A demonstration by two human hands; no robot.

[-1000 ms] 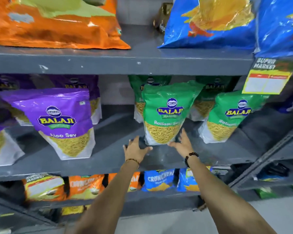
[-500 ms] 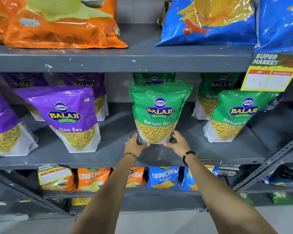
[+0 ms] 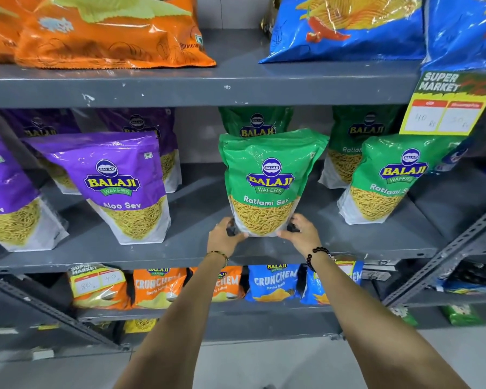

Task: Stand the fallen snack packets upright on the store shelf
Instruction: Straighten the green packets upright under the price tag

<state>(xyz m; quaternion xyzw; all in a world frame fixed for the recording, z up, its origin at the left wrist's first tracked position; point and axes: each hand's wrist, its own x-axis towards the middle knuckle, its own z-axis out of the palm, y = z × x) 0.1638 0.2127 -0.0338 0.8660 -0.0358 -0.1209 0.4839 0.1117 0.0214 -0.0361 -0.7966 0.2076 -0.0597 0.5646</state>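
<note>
I am facing a grey metal store shelf [image 3: 180,254] stocked with snack packets. At the middle of it a green packet [image 3: 268,182] stands upright near the front edge. My left hand [image 3: 223,238] and right hand [image 3: 300,234] are curled around its two bottom corners, gripping it. Beside it stand a purple packet [image 3: 118,186] on the left and another green packet [image 3: 387,178] on the right.
</note>
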